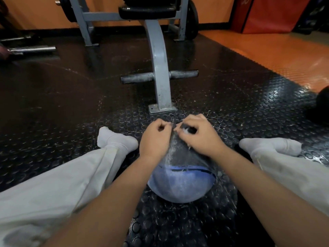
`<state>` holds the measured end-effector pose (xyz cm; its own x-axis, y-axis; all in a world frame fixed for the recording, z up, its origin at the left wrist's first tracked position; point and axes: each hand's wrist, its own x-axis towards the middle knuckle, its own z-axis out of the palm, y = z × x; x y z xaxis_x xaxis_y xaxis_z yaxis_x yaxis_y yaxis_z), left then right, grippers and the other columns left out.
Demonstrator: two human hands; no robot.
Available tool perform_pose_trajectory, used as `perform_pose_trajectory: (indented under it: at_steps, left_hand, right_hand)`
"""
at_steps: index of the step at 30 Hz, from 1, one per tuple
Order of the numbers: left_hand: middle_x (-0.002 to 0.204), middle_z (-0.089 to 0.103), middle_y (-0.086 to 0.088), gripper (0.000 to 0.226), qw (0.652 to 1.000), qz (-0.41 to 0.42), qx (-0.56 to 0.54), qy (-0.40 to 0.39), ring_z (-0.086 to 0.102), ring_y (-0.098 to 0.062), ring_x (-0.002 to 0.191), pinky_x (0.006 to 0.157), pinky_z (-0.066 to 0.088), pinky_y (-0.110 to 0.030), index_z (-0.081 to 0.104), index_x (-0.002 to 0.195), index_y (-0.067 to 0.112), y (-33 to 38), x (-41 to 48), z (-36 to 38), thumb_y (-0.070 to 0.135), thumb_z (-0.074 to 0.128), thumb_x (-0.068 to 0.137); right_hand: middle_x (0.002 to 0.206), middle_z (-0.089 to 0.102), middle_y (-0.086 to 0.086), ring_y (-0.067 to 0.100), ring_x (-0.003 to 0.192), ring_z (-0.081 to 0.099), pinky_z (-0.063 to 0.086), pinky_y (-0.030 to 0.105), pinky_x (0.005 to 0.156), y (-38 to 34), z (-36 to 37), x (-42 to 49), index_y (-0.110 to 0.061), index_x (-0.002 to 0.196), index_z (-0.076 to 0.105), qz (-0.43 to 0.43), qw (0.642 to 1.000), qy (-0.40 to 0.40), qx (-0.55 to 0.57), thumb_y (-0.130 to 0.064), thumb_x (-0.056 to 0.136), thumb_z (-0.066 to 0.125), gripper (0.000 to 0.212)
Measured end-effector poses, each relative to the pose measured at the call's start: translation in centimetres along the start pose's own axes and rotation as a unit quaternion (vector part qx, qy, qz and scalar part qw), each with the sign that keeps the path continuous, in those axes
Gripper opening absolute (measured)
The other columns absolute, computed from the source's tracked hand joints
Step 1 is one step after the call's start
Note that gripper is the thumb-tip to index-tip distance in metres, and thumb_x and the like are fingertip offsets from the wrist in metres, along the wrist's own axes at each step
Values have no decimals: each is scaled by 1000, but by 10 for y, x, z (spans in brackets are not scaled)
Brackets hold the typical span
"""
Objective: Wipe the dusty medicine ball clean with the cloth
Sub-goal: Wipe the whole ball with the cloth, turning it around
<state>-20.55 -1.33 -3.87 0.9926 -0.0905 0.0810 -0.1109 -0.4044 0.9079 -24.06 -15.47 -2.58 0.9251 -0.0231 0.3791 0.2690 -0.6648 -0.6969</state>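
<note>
A person sits on the black bumpy floor (71, 104) with legs apart, in pale trousers (67, 175) and white socks (115, 139). A blue medicine ball (179, 186), pale with dust, sits on the floor between the legs. A grey cloth (178, 152) lies over the top of the ball. The left hand (154, 139) and the right hand (199, 136) are close together on it, and their curled fingers (164, 124) pinch the cloth. A grey gym machine (160, 68) stands behind the ball. A black ball (322, 104) is far off to the right.
</note>
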Motion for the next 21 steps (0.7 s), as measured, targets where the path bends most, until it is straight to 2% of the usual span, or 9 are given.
perform_pose_trajectory:
  at_steps: [2, 4, 6, 8, 11, 14, 16, 19, 21]
  left_hand:
    - [80, 62, 5, 27, 999, 3, 23, 23, 56, -15, 74, 68, 42, -33, 54, 67, 25, 2, -6, 4, 33, 53, 93]
    - [75, 59, 6, 29, 999, -11, 34, 36, 54, -16, 70, 67, 41, -34, 50, 64, 25, 5, -5, 6, 33, 52, 91]
    - [74, 61, 5, 28, 998, -35, 42, 33, 56, -17, 72, 70, 44, -35, 52, 65, 22, 7, 4, 4, 33, 53, 91]
    - [69, 59, 5, 28, 998, -52, 38, 23, 55, -18, 71, 70, 44, -34, 51, 64, 20, 7, 14, 0, 30, 54, 91]
    - [68, 58, 2, 33, 999, -46, 18, -3, 55, -20, 76, 73, 44, -36, 45, 60, 20, 4, 22, -5, 25, 55, 92]
    - [70, 60, 1, 33, 999, -36, 17, -11, 56, -19, 75, 76, 46, -39, 46, 62, 20, 4, 16, -3, 27, 55, 92]
    - [66, 56, 4, 32, 999, -32, 13, -5, 52, -16, 68, 71, 44, -37, 48, 63, 20, 6, 11, 0, 28, 55, 93]
    - [63, 54, 6, 31, 999, -33, 26, 9, 48, -13, 62, 64, 39, -33, 48, 63, 22, 10, 7, 4, 29, 54, 93]
    - [65, 55, 5, 28, 999, -35, 37, 6, 49, -14, 63, 63, 40, -33, 51, 66, 20, 11, 10, 4, 28, 52, 92]
  right_hand:
    - [82, 62, -1, 15, 82, 56, 40, 31, 77, 10, -8, 21, -15, 77, 70, 120, 990, -3, 74, -25, 86, 68, 14]
    - [81, 61, 1, 11, 77, 55, 38, 29, 74, 14, -7, 25, -15, 74, 69, 171, 981, 3, 87, -25, 88, 68, 17]
    - [78, 59, -9, 15, 86, 54, 40, 34, 79, 9, -1, 15, -20, 71, 68, 137, 990, 30, 33, -29, 87, 67, 19]
    - [83, 64, -15, 14, 94, 47, 32, 35, 88, -6, 8, -9, -24, 74, 70, 41, 998, 40, -39, -31, 83, 65, 13]
    - [88, 65, -20, 7, 94, 40, 26, 30, 84, -31, 18, -39, -30, 77, 74, -98, 990, -19, -103, -30, 75, 60, 14]
    - [85, 64, -18, 6, 90, 38, 29, 29, 86, -26, 6, -30, -28, 78, 75, -116, 987, -65, -94, -37, 76, 55, 22]
    - [82, 63, -14, 9, 88, 42, 36, 36, 86, -14, 0, -11, -24, 77, 73, -69, 994, -41, -76, -42, 78, 54, 26]
    - [82, 59, -5, 20, 91, 52, 45, 44, 86, -2, -8, 18, -13, 79, 71, 89, 995, 6, -36, -31, 87, 62, 21]
    - [90, 61, -2, 22, 96, 51, 45, 45, 88, -1, -4, 18, -14, 89, 72, 109, 990, 11, -89, -28, 89, 59, 20]
